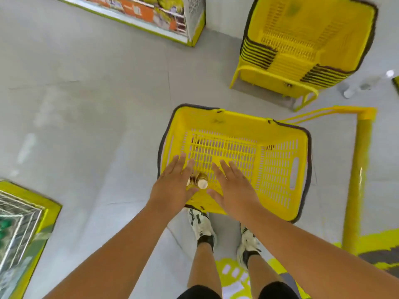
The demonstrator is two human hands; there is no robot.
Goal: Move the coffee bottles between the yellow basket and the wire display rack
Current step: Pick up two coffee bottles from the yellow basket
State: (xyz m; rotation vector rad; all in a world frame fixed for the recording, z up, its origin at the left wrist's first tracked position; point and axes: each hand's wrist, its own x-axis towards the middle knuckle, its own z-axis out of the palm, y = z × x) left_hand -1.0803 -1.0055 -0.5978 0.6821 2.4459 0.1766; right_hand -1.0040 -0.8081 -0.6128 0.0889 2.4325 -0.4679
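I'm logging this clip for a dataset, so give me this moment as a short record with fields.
setting: shop floor
basket: yellow basket on the floor before the person's feet
bottles: coffee bottles in the basket's near corner, count unclear
left hand: fingers straight, beside the bottles
right hand: fingers straight, on their other side
nearby: stack of yellow baskets

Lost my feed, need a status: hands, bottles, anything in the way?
Both hands open, left hand and right hand flanking coffee bottles. Bottles in yellow basket. No grip yet. Nothing blocking.
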